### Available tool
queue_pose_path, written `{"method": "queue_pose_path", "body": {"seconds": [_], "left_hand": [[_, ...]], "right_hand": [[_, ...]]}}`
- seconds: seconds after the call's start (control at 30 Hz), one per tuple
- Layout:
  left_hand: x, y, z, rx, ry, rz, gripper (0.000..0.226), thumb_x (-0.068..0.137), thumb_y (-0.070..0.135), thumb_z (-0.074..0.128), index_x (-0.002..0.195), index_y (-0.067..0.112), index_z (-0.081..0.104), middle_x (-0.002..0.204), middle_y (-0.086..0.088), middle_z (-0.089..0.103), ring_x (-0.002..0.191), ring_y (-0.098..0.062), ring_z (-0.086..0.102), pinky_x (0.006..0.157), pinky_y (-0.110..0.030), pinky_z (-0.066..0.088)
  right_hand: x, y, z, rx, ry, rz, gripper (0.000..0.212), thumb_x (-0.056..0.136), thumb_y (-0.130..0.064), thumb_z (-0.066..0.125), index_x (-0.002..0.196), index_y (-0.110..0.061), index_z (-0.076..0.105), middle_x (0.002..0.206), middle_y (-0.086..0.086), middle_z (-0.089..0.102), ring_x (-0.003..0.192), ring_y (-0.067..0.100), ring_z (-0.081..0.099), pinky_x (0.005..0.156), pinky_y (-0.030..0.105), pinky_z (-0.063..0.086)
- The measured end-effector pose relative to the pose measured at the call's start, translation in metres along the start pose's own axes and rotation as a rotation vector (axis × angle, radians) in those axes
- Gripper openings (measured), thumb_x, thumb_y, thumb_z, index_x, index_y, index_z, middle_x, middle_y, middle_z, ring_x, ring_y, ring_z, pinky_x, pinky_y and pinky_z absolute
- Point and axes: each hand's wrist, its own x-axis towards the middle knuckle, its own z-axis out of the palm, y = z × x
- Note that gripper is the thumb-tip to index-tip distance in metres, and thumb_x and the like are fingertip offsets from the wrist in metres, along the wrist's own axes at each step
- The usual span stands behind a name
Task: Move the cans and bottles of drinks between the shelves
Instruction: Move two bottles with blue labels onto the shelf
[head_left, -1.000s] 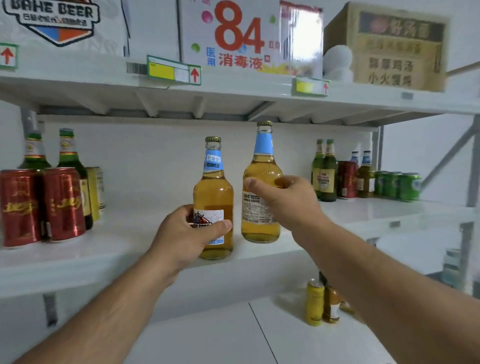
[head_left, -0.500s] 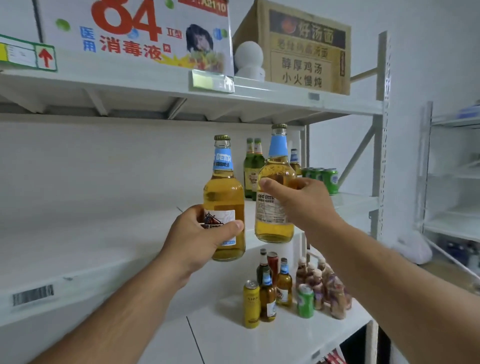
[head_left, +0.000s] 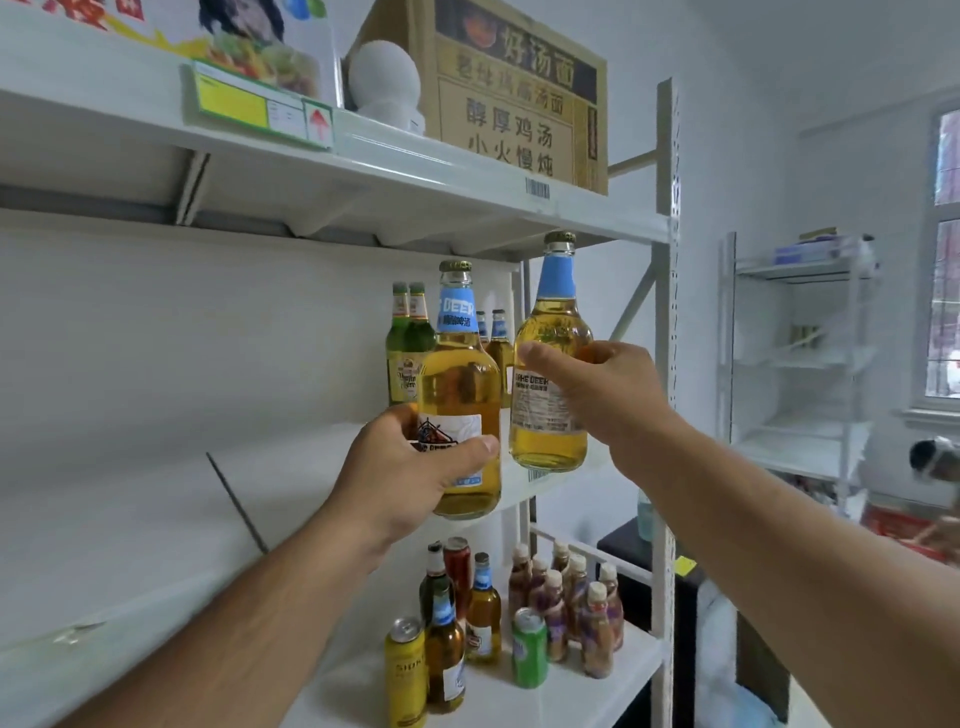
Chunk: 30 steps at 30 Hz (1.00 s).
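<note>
My left hand (head_left: 400, 467) grips a clear beer bottle (head_left: 460, 374) of golden liquid with a blue neck label, held upright in the air before the middle shelf (head_left: 156, 509). A second, matching beer bottle (head_left: 545, 415) is gripped around its body by my right hand (head_left: 602, 400), slightly higher and to the right. Both bottles hang off the shelf, near its right end. Behind them on the middle shelf stand two green bottles (head_left: 408, 343) and two more blue-labelled bottles (head_left: 496, 332).
The lower shelf (head_left: 597, 691) holds a yellow can (head_left: 405, 670), a green can (head_left: 530, 647), beer bottles and several small brown bottles. A cardboard box (head_left: 519, 98) sits on the top shelf. A second white rack (head_left: 800, 358) stands at the right by a window.
The view has swung right along the shelves. Both hands have carried their bottles rightward, away from the red cans at the left, to the shelf's right end.
</note>
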Motion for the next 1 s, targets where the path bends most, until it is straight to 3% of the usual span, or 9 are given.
{"method": "queue_pose_path", "body": {"seconds": [0.13, 0.33, 0.57, 0.73, 1.0], "left_hand": [[0.024, -0.006, 0.025, -0.013, 0.010, -0.008, 0.046, 0.067, 0.039, 0.093, 0.108, 0.028, 0.074, 0.097, 0.012, 0.080, 0.090, -0.009, 0.077, 0.081, -0.035, 0.061], [0.059, -0.014, 0.074, 0.024, 0.086, -0.030, 0.048, 0.068, 0.041, 0.093, 0.110, 0.030, 0.074, 0.100, 0.011, 0.080, 0.093, -0.010, 0.077, 0.085, -0.038, 0.062], [0.093, -0.011, 0.138, 0.058, 0.239, -0.076, 0.070, 0.048, 0.056, 0.091, 0.111, 0.031, 0.074, 0.102, 0.008, 0.080, 0.097, -0.016, 0.076, 0.089, -0.045, 0.061], [0.114, -0.007, 0.166, 0.070, 0.319, -0.103, 0.048, 0.066, 0.039, 0.094, 0.109, 0.030, 0.074, 0.100, 0.009, 0.080, 0.096, -0.016, 0.076, 0.088, -0.041, 0.061], [0.164, -0.021, 0.181, 0.136, 0.384, -0.134, 0.048, 0.068, 0.033, 0.094, 0.111, 0.028, 0.073, 0.100, 0.008, 0.080, 0.094, -0.014, 0.076, 0.087, -0.038, 0.061]], "right_hand": [[0.031, 0.020, -0.016, 0.013, -0.029, -0.006, 0.036, 0.067, -0.054, 0.083, 0.085, -0.025, 0.074, 0.075, -0.010, 0.077, 0.067, 0.007, 0.074, 0.055, 0.026, 0.054], [0.086, 0.053, -0.049, 0.042, -0.120, -0.024, 0.033, 0.069, -0.052, 0.084, 0.086, -0.024, 0.074, 0.075, -0.009, 0.076, 0.067, 0.006, 0.074, 0.056, 0.025, 0.053], [0.157, 0.086, -0.092, 0.079, -0.248, -0.030, 0.033, 0.069, -0.053, 0.083, 0.086, -0.028, 0.070, 0.071, -0.019, 0.073, 0.063, -0.004, 0.070, 0.041, 0.012, 0.048], [0.201, 0.108, -0.109, 0.126, -0.302, -0.024, 0.035, 0.069, -0.052, 0.084, 0.086, -0.027, 0.069, 0.068, -0.021, 0.072, 0.061, -0.006, 0.068, 0.039, 0.011, 0.046], [0.254, 0.153, -0.094, 0.128, -0.296, 0.009, 0.046, 0.064, -0.057, 0.085, 0.094, -0.024, 0.072, 0.075, -0.012, 0.076, 0.066, 0.006, 0.073, 0.051, 0.021, 0.053]]}}
